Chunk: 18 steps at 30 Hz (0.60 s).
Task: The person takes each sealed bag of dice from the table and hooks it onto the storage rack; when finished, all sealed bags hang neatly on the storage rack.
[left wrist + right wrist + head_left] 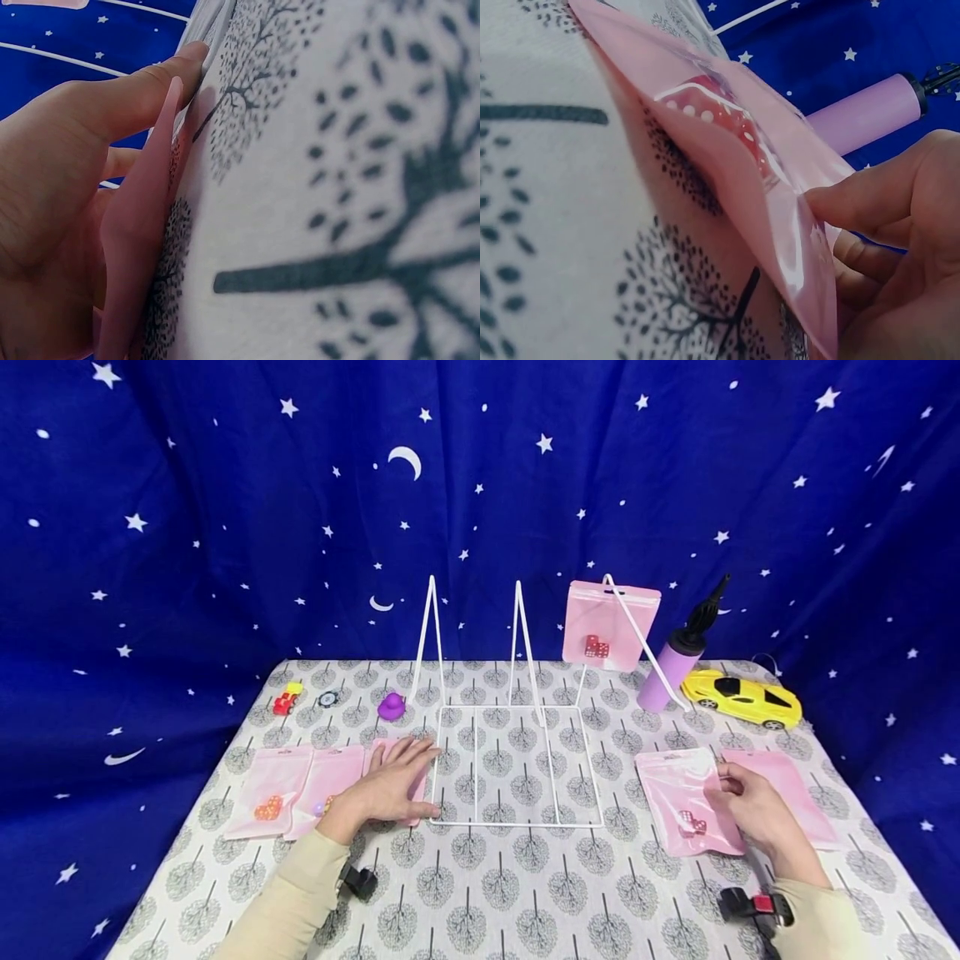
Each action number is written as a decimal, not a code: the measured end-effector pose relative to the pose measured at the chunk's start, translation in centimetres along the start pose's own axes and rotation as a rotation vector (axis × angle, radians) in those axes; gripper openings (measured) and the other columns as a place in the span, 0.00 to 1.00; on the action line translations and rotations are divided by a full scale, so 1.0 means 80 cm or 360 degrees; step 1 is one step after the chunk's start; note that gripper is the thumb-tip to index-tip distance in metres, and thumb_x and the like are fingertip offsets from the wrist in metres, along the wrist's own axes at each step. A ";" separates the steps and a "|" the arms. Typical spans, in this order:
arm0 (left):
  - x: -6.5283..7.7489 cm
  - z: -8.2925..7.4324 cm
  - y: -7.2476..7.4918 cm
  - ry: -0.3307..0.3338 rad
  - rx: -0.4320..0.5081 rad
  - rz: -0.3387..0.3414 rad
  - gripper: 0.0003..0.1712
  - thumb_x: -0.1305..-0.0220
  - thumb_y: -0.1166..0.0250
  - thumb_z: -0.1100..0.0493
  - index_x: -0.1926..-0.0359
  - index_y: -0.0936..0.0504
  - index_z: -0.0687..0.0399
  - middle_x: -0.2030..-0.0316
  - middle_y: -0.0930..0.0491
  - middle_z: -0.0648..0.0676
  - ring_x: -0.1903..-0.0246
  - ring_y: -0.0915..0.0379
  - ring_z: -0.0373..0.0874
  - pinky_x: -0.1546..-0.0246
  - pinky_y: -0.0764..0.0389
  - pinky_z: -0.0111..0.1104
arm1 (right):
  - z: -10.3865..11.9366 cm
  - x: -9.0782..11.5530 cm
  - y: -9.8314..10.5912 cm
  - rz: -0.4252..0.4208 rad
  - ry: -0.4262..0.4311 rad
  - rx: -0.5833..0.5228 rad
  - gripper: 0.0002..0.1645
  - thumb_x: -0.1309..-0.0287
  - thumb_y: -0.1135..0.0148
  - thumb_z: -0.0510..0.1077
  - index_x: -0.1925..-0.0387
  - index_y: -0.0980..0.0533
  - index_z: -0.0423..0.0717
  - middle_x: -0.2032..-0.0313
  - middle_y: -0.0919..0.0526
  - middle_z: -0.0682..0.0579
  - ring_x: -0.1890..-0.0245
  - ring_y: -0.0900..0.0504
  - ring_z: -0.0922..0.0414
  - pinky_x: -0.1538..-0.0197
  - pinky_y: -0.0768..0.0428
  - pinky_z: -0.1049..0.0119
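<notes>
My right hand (757, 806) pinches the right edge of a pink zip bag (663, 785) with red dice inside; in the right wrist view the bag (727, 172) bulges and its near edge stands off the cloth. Behind that hand lies another pink bag (783, 793). On the left, my left hand (390, 785) lies with fingers spread over a pink bag (418, 787), which it mostly covers. Two more pink bags, one (330, 777) beside it and one (262, 793) with orange dice, lie further left. Another pink bag (611, 618) with red dice hangs on the white wire rack's right hook.
The white wire rack (517, 825) stands mid-table with three upright hooks. Behind it on the right are a purple hand pump (667, 672) and a yellow toy car (742, 697). A purple rubber duck (392, 706), a compass-like disc (327, 698) and a small toy truck (287, 700) sit back left.
</notes>
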<state>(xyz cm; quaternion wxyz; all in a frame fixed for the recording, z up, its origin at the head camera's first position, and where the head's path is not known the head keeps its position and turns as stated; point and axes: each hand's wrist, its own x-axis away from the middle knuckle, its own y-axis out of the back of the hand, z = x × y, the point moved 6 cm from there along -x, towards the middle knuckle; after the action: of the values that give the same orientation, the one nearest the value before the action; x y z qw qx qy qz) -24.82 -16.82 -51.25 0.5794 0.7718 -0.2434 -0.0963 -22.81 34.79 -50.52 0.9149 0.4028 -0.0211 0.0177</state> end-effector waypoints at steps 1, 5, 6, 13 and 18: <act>0.000 0.000 -0.001 0.0003 -0.0005 0.0004 0.59 0.51 0.36 0.25 0.24 0.49 0.41 0.22 0.58 0.51 0.24 0.64 0.59 0.32 0.63 0.68 | 0.000 0.000 0.000 -0.0007 0.0016 -0.0020 0.15 0.37 0.41 0.37 0.52 0.27 0.32 0.63 0.17 0.45 0.70 0.27 0.71 0.67 0.29 0.79; 0.000 0.001 -0.001 0.0003 -0.0001 0.0008 0.59 0.51 0.36 0.25 0.24 0.49 0.40 0.22 0.58 0.50 0.24 0.64 0.59 0.32 0.64 0.68 | -0.001 0.003 0.000 -0.0037 0.0030 -0.0108 0.13 0.37 0.41 0.37 0.54 0.27 0.32 0.66 0.17 0.49 0.72 0.26 0.71 0.68 0.27 0.78; 0.000 0.002 -0.002 0.0004 0.0000 0.0013 0.60 0.51 0.36 0.25 0.23 0.49 0.40 0.22 0.59 0.50 0.24 0.64 0.59 0.32 0.64 0.68 | 0.000 0.004 0.000 -0.0044 0.0030 -0.0127 0.13 0.36 0.41 0.37 0.54 0.27 0.33 0.67 0.17 0.50 0.72 0.26 0.71 0.68 0.27 0.77; 0.000 0.002 -0.001 0.0004 0.0002 0.0012 0.59 0.51 0.37 0.25 0.24 0.49 0.40 0.22 0.59 0.50 0.24 0.65 0.58 0.32 0.64 0.68 | 0.002 0.007 0.003 -0.0081 0.0050 -0.0305 0.13 0.36 0.41 0.37 0.53 0.28 0.32 0.71 0.20 0.65 0.73 0.24 0.69 0.71 0.24 0.74; 0.001 0.000 -0.001 -0.0002 0.0007 0.0006 0.59 0.51 0.36 0.25 0.24 0.49 0.41 0.22 0.58 0.51 0.24 0.64 0.59 0.32 0.64 0.68 | 0.002 0.009 0.005 -0.0095 0.0058 -0.0389 0.14 0.35 0.41 0.37 0.53 0.29 0.29 0.70 0.20 0.68 0.72 0.23 0.69 0.70 0.23 0.74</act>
<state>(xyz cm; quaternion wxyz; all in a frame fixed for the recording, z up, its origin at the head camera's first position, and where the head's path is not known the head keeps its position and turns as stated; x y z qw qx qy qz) -24.72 -16.84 -51.29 0.5777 0.7726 -0.2454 -0.0951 -22.11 34.91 -50.08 0.9575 0.2884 0.0056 -0.0050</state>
